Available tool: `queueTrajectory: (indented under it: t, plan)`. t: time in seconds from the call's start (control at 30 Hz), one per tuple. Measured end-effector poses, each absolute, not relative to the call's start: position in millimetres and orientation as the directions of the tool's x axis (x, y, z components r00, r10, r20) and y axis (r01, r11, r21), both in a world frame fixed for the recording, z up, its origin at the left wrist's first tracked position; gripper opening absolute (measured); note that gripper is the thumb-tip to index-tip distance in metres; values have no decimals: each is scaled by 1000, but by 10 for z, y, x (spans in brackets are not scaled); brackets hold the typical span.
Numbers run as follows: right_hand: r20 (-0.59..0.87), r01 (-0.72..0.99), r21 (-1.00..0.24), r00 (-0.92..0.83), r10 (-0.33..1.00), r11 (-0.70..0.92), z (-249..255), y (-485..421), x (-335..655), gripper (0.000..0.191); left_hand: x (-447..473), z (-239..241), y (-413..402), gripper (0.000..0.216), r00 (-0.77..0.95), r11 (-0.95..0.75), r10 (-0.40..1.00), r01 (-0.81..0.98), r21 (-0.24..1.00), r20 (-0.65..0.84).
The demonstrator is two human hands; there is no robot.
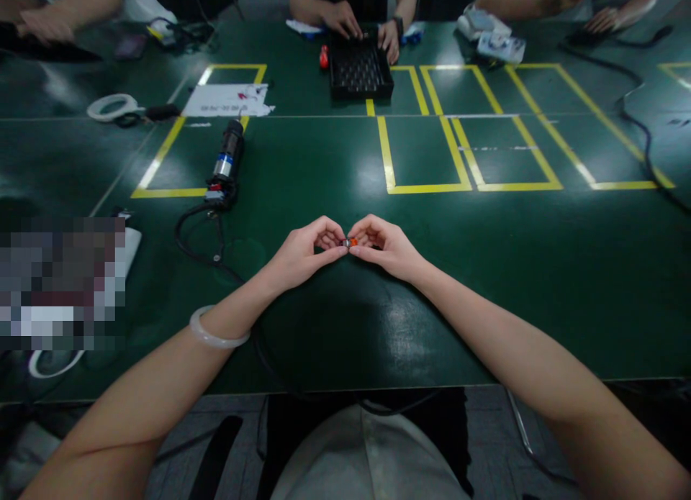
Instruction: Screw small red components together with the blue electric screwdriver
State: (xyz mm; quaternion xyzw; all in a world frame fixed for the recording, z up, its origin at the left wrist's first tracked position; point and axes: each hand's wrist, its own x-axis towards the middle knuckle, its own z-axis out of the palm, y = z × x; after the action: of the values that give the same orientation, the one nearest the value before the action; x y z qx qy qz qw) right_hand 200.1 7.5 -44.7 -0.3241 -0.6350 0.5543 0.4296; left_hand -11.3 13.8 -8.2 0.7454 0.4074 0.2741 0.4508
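Close together over the green table (302, 327), my left hand (309, 252) and my right hand (386, 247) meet at the fingertips. Between them is a tiny part with an orange end (353, 242) and a metallic middle (347, 242). The right fingers pinch the orange end. Thumb and forefinger of the left hand close on the darker, shiny end. The part is too small for me to name its kind. A pale bangle (216, 333) circles my left wrist.
A black cylindrical electric tool (225, 158) with a cable lies to the left. Beyond it are a white sheet (227, 99) and a coiled white cable (113, 108). Yellow tape (429, 189) marks rectangles. Across the table, a person's hands (345, 19) are at a black tray (360, 90).
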Motion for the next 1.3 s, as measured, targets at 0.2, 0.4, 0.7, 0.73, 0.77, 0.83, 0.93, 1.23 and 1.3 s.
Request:
queueTrajectory:
  t: [0.2,0.4,0.7,0.73,0.77,0.83,0.93,1.23,1.3]
  plan:
    - [210,-44,-976,-424,881,212,-458,93,2005,23,-104,-67,138,31,504,-290,860,350,891,82]
    - [223,-38,-973,-422,879,228,-469,95,2000,21,-103,-86,135,24,519,-391,836,332,859,180]
    - [203,-66,-979,-452,869,194,-465,84,1994,25,-106,-57,119,17,538,-504,805,398,766,250]
    - [197,-62,-980,-453,869,189,-464,84,1994,26,-107,-51,120,18,535,-506,807,412,758,249]
    - [191,-56,-981,-452,871,186,-461,85,1995,26,-109,-48,121,19,531,-506,810,422,752,247]
    - [182,-47,-983,-446,876,180,-455,84,1998,25,-111,-45,125,21,523,-502,817,437,747,243]
    - [168,-44,-985,-440,882,165,-448,82,2002,23,-112,-47,129,23,515,-487,828,463,740,223]
    - [126,-12,-991,-383,915,132,-444,92,2008,26,-410,-58,384,32,376,-464,885,659,592,275]
    - [135,1,-989,-385,913,146,-447,95,2012,25,-634,-48,525,35,257,-394,908,793,464,331]
